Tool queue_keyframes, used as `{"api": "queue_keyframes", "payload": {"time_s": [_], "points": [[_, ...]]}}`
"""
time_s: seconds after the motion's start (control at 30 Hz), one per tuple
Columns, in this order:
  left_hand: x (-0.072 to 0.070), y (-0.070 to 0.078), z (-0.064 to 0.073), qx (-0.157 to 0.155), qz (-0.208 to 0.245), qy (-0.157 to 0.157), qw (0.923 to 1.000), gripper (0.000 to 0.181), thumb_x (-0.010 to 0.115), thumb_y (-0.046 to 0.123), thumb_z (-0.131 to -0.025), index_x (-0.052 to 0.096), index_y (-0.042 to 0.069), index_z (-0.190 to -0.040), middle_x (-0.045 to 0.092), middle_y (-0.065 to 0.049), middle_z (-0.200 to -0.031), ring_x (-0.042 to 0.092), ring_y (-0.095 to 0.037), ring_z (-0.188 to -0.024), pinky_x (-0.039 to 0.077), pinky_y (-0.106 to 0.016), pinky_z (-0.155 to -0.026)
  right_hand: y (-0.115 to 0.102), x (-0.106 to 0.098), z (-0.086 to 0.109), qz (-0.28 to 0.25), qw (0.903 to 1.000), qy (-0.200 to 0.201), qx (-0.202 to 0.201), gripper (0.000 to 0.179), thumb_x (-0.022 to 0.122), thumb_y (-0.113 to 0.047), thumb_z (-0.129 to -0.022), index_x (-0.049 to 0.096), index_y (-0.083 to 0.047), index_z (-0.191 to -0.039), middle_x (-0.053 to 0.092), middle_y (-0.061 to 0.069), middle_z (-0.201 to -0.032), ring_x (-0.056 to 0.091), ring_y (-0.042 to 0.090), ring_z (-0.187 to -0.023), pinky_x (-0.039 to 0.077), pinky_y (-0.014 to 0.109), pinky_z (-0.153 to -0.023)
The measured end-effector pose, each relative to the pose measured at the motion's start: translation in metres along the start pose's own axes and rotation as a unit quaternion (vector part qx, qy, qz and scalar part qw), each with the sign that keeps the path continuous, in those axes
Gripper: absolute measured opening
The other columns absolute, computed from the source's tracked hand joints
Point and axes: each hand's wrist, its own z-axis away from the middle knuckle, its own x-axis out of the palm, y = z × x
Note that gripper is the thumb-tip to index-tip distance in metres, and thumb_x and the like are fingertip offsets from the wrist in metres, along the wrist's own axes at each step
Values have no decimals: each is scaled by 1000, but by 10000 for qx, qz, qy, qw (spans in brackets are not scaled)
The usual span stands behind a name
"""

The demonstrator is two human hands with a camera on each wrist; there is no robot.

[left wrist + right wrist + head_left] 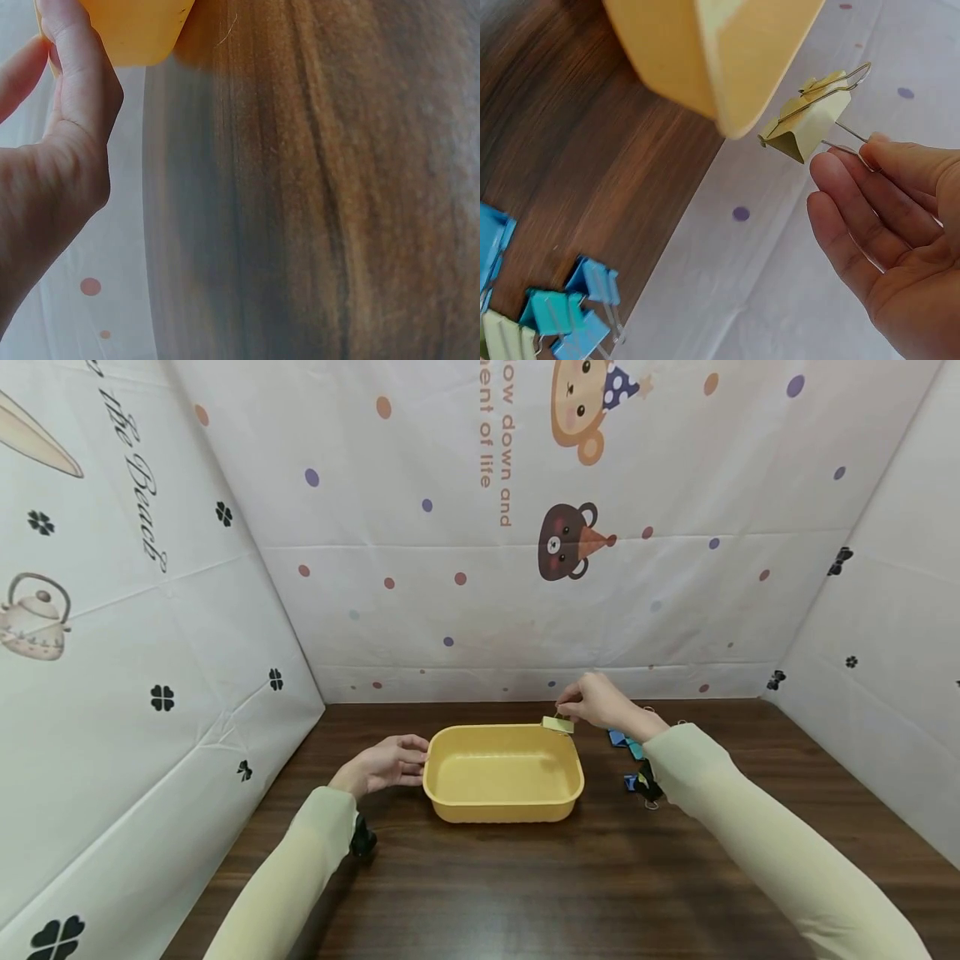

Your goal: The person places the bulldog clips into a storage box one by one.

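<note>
a yellow binder clip point(558, 725) is pinched by one wire handle point(852, 132) in the right hand point(600, 700), at the yellow basin point(502, 813)'s back-right corner, toward the counter point(480, 893)'s back edge. the basin's left side is gripped by the left hand point(387, 764). if the handle swivels, the clip could be dropped.

**Yellow clip point(557, 725) held at the far right corner of the yellow tub point(502, 814)**

The yellow clip, a pale binder clip with a folded body, is pinched by one wire handle in the right hand point(596, 702); its other handle is laid back along the body. It is held tilted, just beside the rim; whether the rim is touched cannot be told. The yellow tub, rectangular with rounded corners, is set upright on the tabletop point(487, 885), its top uncovered. Its left end is touched by the left hand point(390, 764).
</note>
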Motion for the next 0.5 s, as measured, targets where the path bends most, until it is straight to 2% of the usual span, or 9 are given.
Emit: {"api": "queue_keyframes", "payload": {"time_s": [0.37, 0.5], "points": [[0, 0, 1, 6, 14, 85, 10000, 25, 55, 5, -96, 48, 3, -120, 60, -7, -98, 62, -17, -81, 59, -33, -75, -29, 19, -20, 101, 9993, -69, -345, 11, 67, -12, -90, 75, -4, -92, 75, 11, -89, 69, 17, -66, 56, 27, -62], [0, 0, -1, -19, 10, 103, 9999, 24, 57, 6, -96, 49, 5, -118, 61, -7, -99, 63, -17, -82, 59, -34, -75, -41, 27, -28, 154, 9984, -107, -525, 11, 67, -12, -90, 76, -6, -90, 75, 8, -85, 68, 14, -65, 56, 26, -63]]}}
